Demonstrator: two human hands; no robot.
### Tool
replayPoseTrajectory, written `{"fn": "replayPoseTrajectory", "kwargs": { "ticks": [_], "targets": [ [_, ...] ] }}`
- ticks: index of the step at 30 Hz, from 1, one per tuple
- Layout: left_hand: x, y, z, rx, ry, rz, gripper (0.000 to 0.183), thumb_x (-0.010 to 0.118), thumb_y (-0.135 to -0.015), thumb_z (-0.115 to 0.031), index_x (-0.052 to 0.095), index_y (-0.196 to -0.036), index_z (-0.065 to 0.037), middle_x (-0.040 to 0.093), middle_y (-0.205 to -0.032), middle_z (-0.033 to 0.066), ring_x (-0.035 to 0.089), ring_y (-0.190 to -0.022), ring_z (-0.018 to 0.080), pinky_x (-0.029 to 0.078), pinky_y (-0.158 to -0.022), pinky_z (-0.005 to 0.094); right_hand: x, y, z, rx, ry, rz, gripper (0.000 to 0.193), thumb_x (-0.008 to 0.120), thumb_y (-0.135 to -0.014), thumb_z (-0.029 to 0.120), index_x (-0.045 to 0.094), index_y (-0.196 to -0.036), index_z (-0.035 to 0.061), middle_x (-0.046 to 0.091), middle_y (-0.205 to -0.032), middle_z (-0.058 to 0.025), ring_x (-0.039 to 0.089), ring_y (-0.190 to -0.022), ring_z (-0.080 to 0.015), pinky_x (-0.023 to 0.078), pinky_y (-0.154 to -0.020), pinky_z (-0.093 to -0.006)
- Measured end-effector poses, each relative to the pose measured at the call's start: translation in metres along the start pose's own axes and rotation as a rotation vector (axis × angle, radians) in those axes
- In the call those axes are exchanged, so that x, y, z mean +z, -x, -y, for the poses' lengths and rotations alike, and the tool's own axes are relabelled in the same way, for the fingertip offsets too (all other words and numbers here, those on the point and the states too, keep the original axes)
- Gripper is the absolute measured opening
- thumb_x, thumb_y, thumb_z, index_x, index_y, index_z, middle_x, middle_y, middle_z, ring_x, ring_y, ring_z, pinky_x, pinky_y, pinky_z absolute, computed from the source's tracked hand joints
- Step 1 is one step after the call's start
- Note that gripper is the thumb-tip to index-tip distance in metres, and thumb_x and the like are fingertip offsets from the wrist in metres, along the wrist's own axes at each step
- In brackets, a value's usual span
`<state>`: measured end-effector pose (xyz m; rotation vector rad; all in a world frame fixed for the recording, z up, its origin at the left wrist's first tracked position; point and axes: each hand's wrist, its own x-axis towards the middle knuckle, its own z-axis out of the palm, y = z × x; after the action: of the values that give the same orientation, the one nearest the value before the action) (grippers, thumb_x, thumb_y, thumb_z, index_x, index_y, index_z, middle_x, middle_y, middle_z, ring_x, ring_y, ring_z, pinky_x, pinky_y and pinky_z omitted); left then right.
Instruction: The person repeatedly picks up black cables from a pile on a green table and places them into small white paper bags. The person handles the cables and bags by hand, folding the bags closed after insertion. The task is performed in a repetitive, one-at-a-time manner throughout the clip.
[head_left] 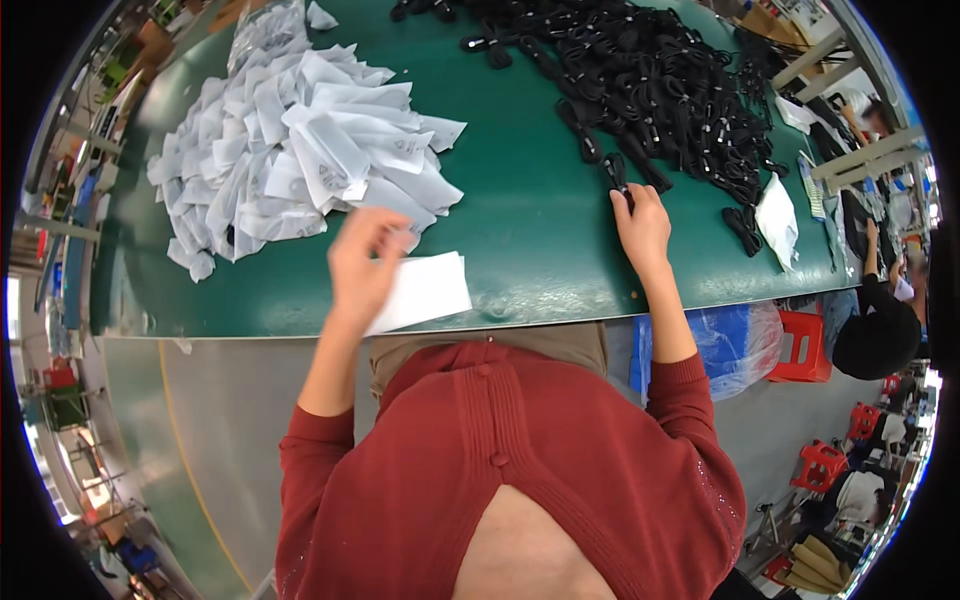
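My right hand point(643, 228) is closed on the near end of a bundled black cable point(615, 172), in front of a big heap of similar black cable bundles point(660, 85). Motion smears my left hand point(364, 262), so whether its fingers hold anything does not show. It hovers beside a flat white stack of sheets or bags point(432, 290) at the table's near edge. Just beyond that hand lies a large pile of whitish translucent packets point(290, 150), some with dark printed marks.
The green table point(520, 240) spans the view. At its right lie a white packet point(777, 222) and a lone black bundle point(742, 230). Below the edge are a blue plastic-wrapped bag point(715, 345) and a red stool point(803, 347). Another person point(878, 335) sits at far right.
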<state>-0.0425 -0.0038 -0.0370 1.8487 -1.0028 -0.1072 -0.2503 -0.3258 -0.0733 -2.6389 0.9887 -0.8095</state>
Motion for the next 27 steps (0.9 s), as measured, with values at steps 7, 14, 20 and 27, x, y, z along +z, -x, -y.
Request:
{"fn": "replayPoseTrajectory", "kwargs": {
  "ticks": [7, 14, 20, 27],
  "targets": [
    [0.047, 0.044, -0.012, 0.194, -0.214, 0.158, 0.019, 0.074, -0.076, -0.003, 0.065, -0.092, -0.001, 0.060, -0.090, 0.0099, 0.060, -0.082, 0.0291, 0.049, -0.070, 0.0392, -0.013, 0.039, 0.071, 0.016, -0.705, 0.274, 0.025, 0.066, -0.092, 0.014, 0.066, -0.114, 0.0031, 0.065, -0.088, -0.0143, 0.061, -0.069, -0.0263, 0.049, -0.065, -0.0344],
    [0.048, 0.045, -0.012, -0.030, -0.004, 0.098, 0.008, 0.069, -0.081, 0.000, 0.062, -0.085, -0.001, 0.061, -0.081, 0.0100, 0.060, -0.072, 0.0242, 0.048, -0.064, 0.0344, -0.012, 0.068, 0.109, -0.385, -0.584, 0.261, 0.023, 0.069, -0.088, 0.007, 0.067, -0.111, 0.0059, 0.055, -0.079, -0.0112, 0.057, -0.063, -0.0301, 0.047, -0.058, -0.0401],
    [0.044, 0.048, -0.007, -0.262, 0.162, 0.104, 0.006, 0.067, -0.088, -0.003, 0.062, -0.091, 0.000, 0.060, -0.079, 0.0009, 0.048, -0.071, 0.0076, 0.043, -0.067, 0.0230, -0.017, 0.075, 0.109, -0.515, -0.487, 0.155, 0.034, 0.071, -0.083, 0.005, 0.063, -0.116, 0.0035, 0.055, -0.082, -0.0095, 0.058, -0.067, -0.0272, 0.048, -0.058, -0.0384],
    [0.046, 0.046, -0.006, -0.245, 0.231, 0.062, 0.007, 0.067, -0.087, 0.000, 0.062, -0.089, 0.000, 0.059, -0.078, 0.0038, 0.049, -0.068, 0.0099, 0.043, -0.065, 0.0253, -0.018, 0.081, 0.104, -0.695, -0.409, 0.160, 0.035, 0.071, -0.082, 0.005, 0.065, -0.116, 0.0058, 0.053, -0.079, -0.0060, 0.057, -0.066, -0.0227, 0.048, -0.059, -0.0368]
  ]
}}
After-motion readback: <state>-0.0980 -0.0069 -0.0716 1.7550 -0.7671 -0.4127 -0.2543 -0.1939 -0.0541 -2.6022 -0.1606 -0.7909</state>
